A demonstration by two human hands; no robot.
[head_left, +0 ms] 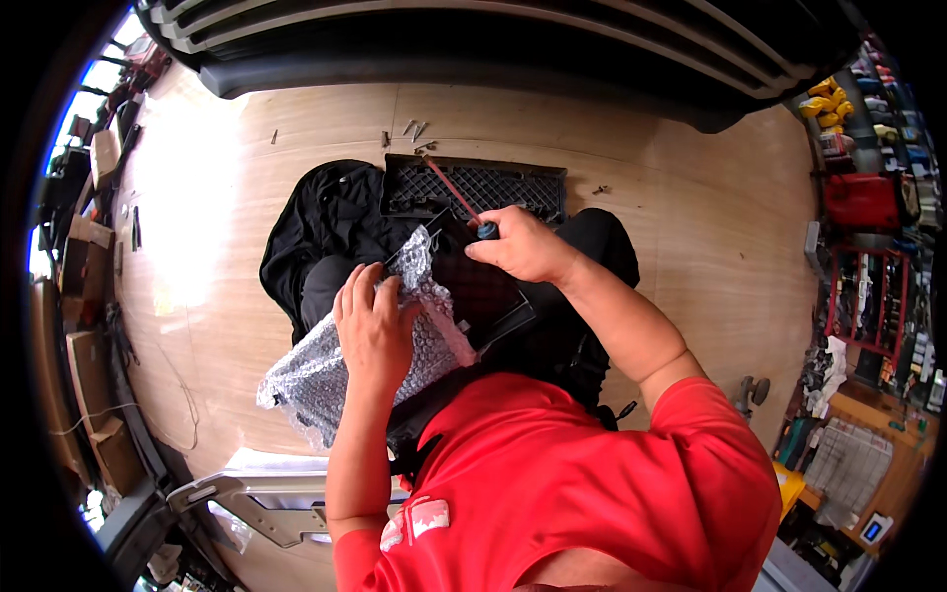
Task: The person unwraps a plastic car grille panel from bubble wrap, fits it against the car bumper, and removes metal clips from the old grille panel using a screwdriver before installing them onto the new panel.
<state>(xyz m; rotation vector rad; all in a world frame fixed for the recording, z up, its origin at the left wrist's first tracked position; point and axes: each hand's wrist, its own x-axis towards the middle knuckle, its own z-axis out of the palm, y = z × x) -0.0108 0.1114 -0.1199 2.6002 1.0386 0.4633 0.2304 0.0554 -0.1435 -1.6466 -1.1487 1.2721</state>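
Observation:
My right hand [525, 245] is closed around the dark handle of a screwdriver [456, 191]. Its long reddish shaft points away from me, over a black lattice panel [518, 187] on the floor. My left hand [375, 326] lies with bent fingers on a sheet of bubble wrap [326, 365], gripping it over my lap. Right beside the wrap, between my hands, is a dark framed part [483, 286]; much of its outline is lost against my dark trousers.
Several loose screws [416, 129] lie beyond the panel. Black cloth [330, 207] is bunched at the left. A large dark slatted body [473, 69] overhangs the far side. Cardboard boxes [94, 375] line the left; a red rack [868, 296] stands right. A pale slotted frame [261, 503] is behind my left arm.

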